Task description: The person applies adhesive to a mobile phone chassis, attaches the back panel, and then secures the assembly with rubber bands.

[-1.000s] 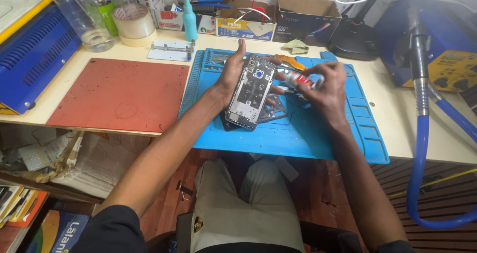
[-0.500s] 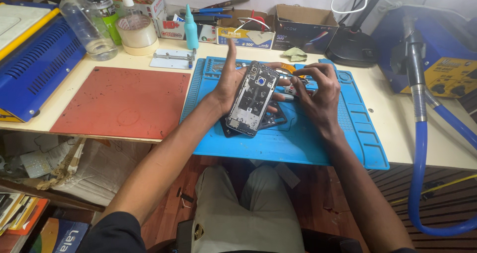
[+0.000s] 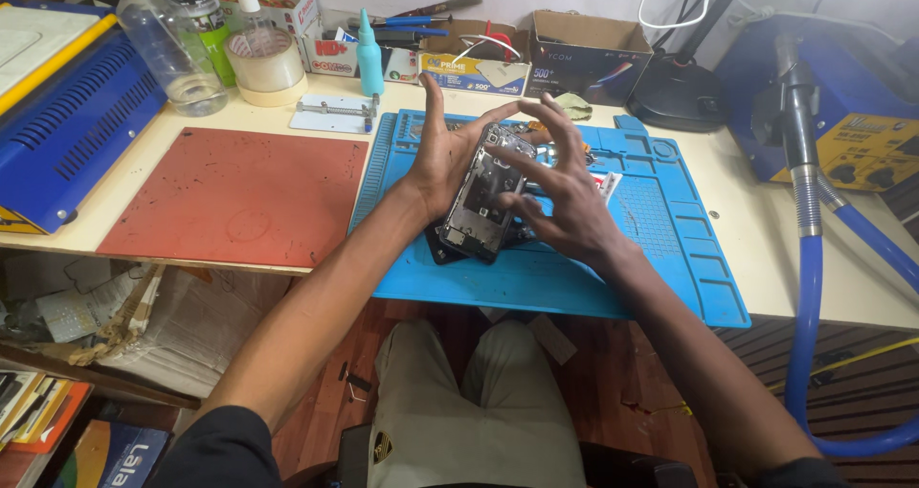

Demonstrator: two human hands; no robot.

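Since the earlier frame, the opened phone (image 3: 486, 191) has been tilted more upright and the right hand (image 3: 560, 196) has been laid flat over its right edge, fingers spread, gripping nothing. The phone is propped against the left hand (image 3: 442, 153), whose palm is open and fingers extended. It is held above the blue mat (image 3: 661, 249), near the mat's middle. Open room is seen on the red mat (image 3: 230, 196) to the left and on the blue mat's right half, short of the table (image 3: 804, 282) edge.
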